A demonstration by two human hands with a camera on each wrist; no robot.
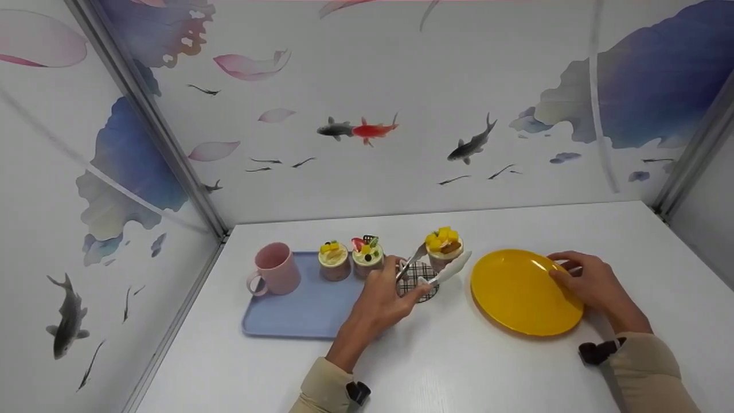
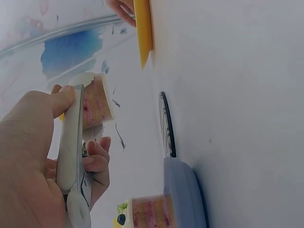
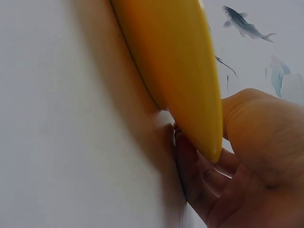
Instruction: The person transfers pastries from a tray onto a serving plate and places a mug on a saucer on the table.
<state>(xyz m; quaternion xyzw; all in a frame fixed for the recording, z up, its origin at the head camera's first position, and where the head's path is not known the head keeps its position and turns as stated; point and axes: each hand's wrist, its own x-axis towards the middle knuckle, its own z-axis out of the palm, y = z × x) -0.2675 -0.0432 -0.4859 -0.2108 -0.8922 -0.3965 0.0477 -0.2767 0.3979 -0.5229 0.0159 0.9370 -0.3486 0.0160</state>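
Observation:
My left hand (image 1: pixel 378 301) grips a pair of tongs (image 1: pixel 453 268) with white tips and handles. Between the tong tips is a cake cup (image 1: pixel 444 245) topped with yellow fruit cubes. The left wrist view shows its layered side, and the cup (image 2: pixel 98 105) hangs above the table there. Under it in the head view lies a round black-and-white checked coaster (image 1: pixel 423 282), partly covered by the hand. My right hand (image 1: pixel 599 287) pinches the right rim of a yellow plate (image 1: pixel 519 292), thumb on top and fingers beneath, as the right wrist view shows.
On the left, a blue tray (image 1: pixel 287 318) carries a pink mug (image 1: pixel 278 269) and two more fruit-topped cake cups, one (image 1: pixel 334 261) beside the other (image 1: pixel 367 258). The tray's right end is behind my left hand. White panels with painted fish enclose the white table (image 1: pixel 441 367).

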